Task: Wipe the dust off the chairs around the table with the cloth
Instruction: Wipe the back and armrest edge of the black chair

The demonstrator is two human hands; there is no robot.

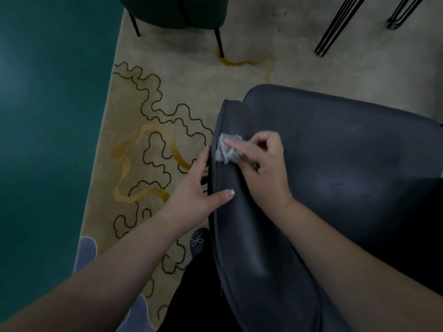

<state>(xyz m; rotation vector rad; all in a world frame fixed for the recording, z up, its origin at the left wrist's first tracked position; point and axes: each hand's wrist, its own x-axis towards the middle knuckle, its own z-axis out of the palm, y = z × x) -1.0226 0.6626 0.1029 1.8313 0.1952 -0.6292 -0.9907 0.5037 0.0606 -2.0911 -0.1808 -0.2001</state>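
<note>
At frame centre we see our right hand (262, 164) fingers pinching the grey cloth (225, 149) against the dark chair (335, 164) back, left hand (199, 188) gripping its edge, thumb over the top

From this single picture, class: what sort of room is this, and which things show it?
Probably a furnished dining or meeting room: a beige patterned rug, a dark padded chair being wiped, a second dark green chair, and thin black metal legs.
</note>
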